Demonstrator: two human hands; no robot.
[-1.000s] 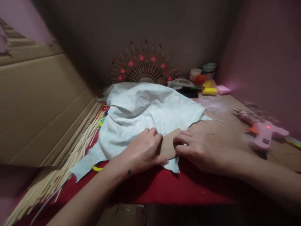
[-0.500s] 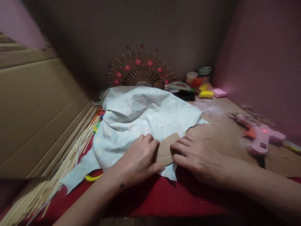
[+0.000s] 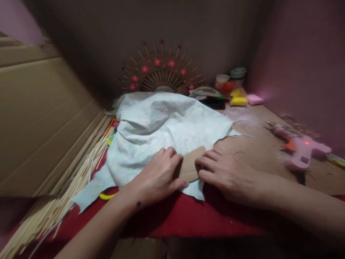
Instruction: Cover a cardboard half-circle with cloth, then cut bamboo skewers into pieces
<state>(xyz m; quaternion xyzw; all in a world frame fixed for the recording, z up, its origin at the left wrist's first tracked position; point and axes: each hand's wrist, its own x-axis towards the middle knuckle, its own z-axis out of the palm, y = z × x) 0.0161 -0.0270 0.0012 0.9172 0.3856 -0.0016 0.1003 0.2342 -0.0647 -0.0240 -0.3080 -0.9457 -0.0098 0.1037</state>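
Note:
Between my two hands is a small flat wood-grained piece (image 3: 192, 165), tilted, its left and right ends covered by fingers. My left hand (image 3: 164, 172) grips its left end, with the thumb along the lower edge and the fingers curled over. On the right end, the bent fingers of my right hand (image 3: 221, 172) press and hold it; that thumb is hidden. Beneath the piece lies a crumpled pale blue-white cloth (image 3: 161, 133), spread over the work surface with a ragged lower edge.
A pink glue gun (image 3: 304, 151) with a lit red light lies on cardboard (image 3: 256, 151) at right. Thin wooden sticks (image 3: 61, 194) run along the left beside a cardboard wall (image 3: 48, 126). Behind stand a flower-decorated fan (image 3: 161, 68), a cup (image 3: 221, 82) and yellow (image 3: 238, 101) and pink blocks (image 3: 254, 99).
The whole view has shifted slightly, so the background sits higher in the picture. Both hands keep their hold on the wood-grained piece, with almost no movement against the cloth.

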